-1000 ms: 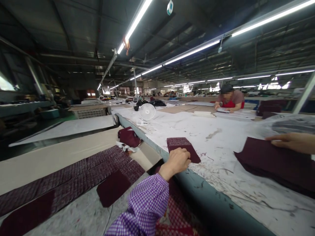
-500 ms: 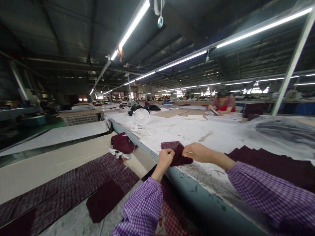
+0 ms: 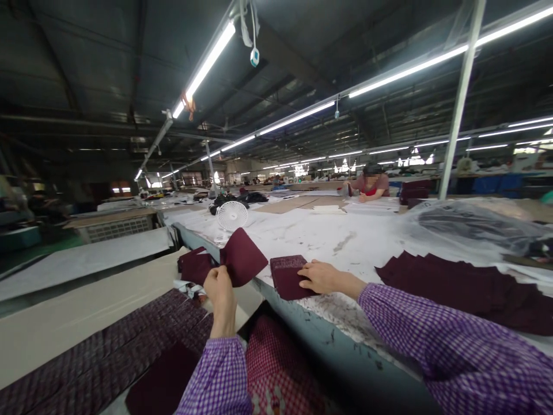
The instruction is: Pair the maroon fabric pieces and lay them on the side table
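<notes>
My left hand (image 3: 219,286) is closed on a single maroon fabric piece (image 3: 242,257) and holds it up in the air, left of the table edge. My right hand (image 3: 320,275) lies flat with its fingers stretched out on a small stack of maroon fabric pieces (image 3: 287,275) near the front edge of the white cutting table (image 3: 345,236). Both arms wear purple checked sleeves. A wide pile of maroon cut pieces (image 3: 458,285) lies on the table to the right of my right arm.
Rows of maroon pieces (image 3: 99,357) are laid out on a lower surface at the left, with a maroon bundle (image 3: 192,266) behind. A small white fan (image 3: 232,215) and a clear plastic sheet (image 3: 466,222) rest on the table. Another person (image 3: 371,184) works at the far side.
My left hand has lifted one maroon piece off the stack and carried it left and up. My right hand has settled flat on the stack. The camera has turned slightly right.
</notes>
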{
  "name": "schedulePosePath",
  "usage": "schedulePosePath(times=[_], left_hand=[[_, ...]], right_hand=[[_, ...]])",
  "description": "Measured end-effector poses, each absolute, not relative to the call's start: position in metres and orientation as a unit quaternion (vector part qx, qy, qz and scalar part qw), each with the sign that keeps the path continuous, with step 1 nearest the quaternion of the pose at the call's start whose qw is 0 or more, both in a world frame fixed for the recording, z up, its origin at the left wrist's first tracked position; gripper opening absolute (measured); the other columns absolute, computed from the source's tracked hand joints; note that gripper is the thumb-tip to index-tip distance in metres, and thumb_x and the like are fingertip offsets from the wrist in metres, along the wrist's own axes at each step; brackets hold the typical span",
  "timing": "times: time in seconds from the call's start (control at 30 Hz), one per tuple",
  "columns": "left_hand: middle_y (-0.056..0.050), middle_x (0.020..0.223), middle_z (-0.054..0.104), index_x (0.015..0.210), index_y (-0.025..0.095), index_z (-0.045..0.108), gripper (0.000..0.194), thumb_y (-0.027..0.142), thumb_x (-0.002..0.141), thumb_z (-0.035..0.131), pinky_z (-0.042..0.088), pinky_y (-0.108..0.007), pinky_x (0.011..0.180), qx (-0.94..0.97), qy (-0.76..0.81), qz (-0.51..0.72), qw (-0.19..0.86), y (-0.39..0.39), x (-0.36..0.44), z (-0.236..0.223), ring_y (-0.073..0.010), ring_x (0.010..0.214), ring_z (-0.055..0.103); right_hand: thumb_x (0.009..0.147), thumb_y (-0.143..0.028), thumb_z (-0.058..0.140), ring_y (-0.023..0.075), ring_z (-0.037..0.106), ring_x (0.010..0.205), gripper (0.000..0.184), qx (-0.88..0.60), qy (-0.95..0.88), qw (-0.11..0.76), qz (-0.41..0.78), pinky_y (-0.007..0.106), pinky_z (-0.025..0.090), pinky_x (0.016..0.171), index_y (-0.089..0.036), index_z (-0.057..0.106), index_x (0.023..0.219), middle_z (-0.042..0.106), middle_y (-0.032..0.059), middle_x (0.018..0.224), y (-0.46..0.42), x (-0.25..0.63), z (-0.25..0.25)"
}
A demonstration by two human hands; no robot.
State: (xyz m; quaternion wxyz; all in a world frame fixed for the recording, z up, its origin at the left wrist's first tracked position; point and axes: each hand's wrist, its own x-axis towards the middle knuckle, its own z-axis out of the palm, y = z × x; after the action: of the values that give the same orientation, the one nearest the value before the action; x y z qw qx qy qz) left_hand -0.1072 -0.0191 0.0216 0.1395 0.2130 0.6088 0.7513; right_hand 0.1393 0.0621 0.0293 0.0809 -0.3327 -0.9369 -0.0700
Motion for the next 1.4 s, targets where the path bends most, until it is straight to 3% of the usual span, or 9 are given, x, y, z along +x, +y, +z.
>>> schedulePosePath(times=[0.1,0.23,0.33,0.4,0.53,0.7,0.97,1.17,1.4], left_hand=[[-0.003,0.063,0.054,0.065,0.017,0.056,0.013,0.023,0.076,0.053,0.039,-0.03,0.066,0.307,0.717,0.624,0.051,-0.038,-0.088,0.032,-0.0232,0.079,0.055],[-0.01,0.078,0.064,0.07,0.017,0.056,0.017,0.024,0.081,0.045,0.037,-0.032,0.064,0.387,0.803,0.45,-0.06,-0.052,-0.053,0.042,-0.0267,0.082,0.059],[-0.009,0.079,0.064,0.069,0.017,0.054,0.017,0.02,0.081,0.043,0.039,-0.031,0.064,0.449,0.781,0.418,-0.118,-0.057,-0.03,0.04,-0.0239,0.078,0.06],[-0.007,0.076,0.062,0.071,0.017,0.054,0.016,0.018,0.082,0.043,0.041,-0.03,0.066,0.519,0.722,0.431,-0.151,-0.06,-0.015,0.036,-0.0216,0.076,0.059],[-0.006,0.088,0.063,0.083,0.017,0.056,0.015,0.014,0.084,0.042,0.044,-0.03,0.076,0.695,0.52,0.478,-0.137,-0.07,0.017,0.028,-0.0185,0.085,0.058],[-0.006,0.094,0.065,0.081,0.018,0.058,0.013,0.014,0.084,0.045,0.045,-0.03,0.08,0.805,0.372,0.461,-0.031,-0.078,0.041,0.021,-0.0177,0.089,0.056],[-0.01,0.11,0.066,0.105,0.017,0.064,0.044,0.044,0.093,0.032,0.04,-0.037,0.097,0.63,0.532,0.546,0.145,-0.044,0.016,0.033,-0.0228,0.107,0.057],[-0.01,0.079,0.071,0.086,0.01,0.072,0.066,0.057,0.089,0.026,0.049,-0.029,0.071,0.625,0.549,0.456,0.317,-0.003,0.006,0.041,-0.017,0.069,0.063],[-0.005,0.082,0.07,0.097,0.014,0.071,0.028,0.03,0.076,0.063,0.046,-0.025,0.069,0.708,0.557,0.363,0.24,0.023,0.035,0.035,-0.015,0.074,0.061]], right_hand=[[0.091,-0.037,0.042,0.0186,0.066,0.08,0.037,-0.387,-0.916,0.098,0.03,0.027,0.049,0.071,-0.013,0.07,0.092,0.071,0.0118,0.091,0.051,0.144,0.044],[0.093,-0.06,0.016,0.0128,0.061,0.052,0.075,-0.32,-0.841,0.072,0.43,0.022,0.045,0.05,-0.01,0.063,0.064,0.067,0.0129,0.066,0.021,0.162,0.066],[0.086,-0.073,0.012,0.0157,0.064,0.059,0.085,-0.19,-0.749,-0.029,0.635,0.025,0.048,0.052,-0.007,0.066,0.081,0.069,0.0164,0.076,-0.002,0.175,0.075],[0.085,-0.075,0.014,0.0186,0.067,0.068,0.084,-0.201,-0.699,-0.011,0.687,0.028,0.051,0.055,-0.008,0.062,0.103,0.069,0.0167,0.089,-0.011,0.18,0.078],[0.084,-0.072,0.033,0.0217,0.066,0.081,0.068,-0.278,-0.64,0.155,0.699,0.037,0.056,0.065,-0.016,0.051,0.118,0.064,0.0122,0.105,-0.006,0.186,0.077],[0.068,-0.033,0.074,0.0134,0.059,0.068,0.054,-0.388,-0.669,0.271,0.573,0.028,0.052,0.061,-0.017,0.052,0.115,0.061,-0.0002,0.08,0.017,0.195,0.058],[0.069,-0.022,0.07,0.0148,0.058,0.092,0.059,-0.273,-0.739,0.288,0.545,0.028,0.046,0.08,-0.022,0.05,0.124,0.062,0.0034,0.105,0.012,0.213,0.065],[0.064,-0.022,0.071,0.0145,0.06,0.076,0.084,-0.372,-0.705,0.299,0.525,0.029,0.047,0.069,-0.024,0.033,0.139,0.057,0.0038,0.099,0.016,0.221,0.053],[0.067,-0.018,0.063,0.0165,0.061,0.081,0.087,-0.453,-0.704,0.292,0.463,0.028,0.048,0.07,-0.017,0.023,0.144,0.058,0.0112,0.113,0.029,0.224,0.034]])
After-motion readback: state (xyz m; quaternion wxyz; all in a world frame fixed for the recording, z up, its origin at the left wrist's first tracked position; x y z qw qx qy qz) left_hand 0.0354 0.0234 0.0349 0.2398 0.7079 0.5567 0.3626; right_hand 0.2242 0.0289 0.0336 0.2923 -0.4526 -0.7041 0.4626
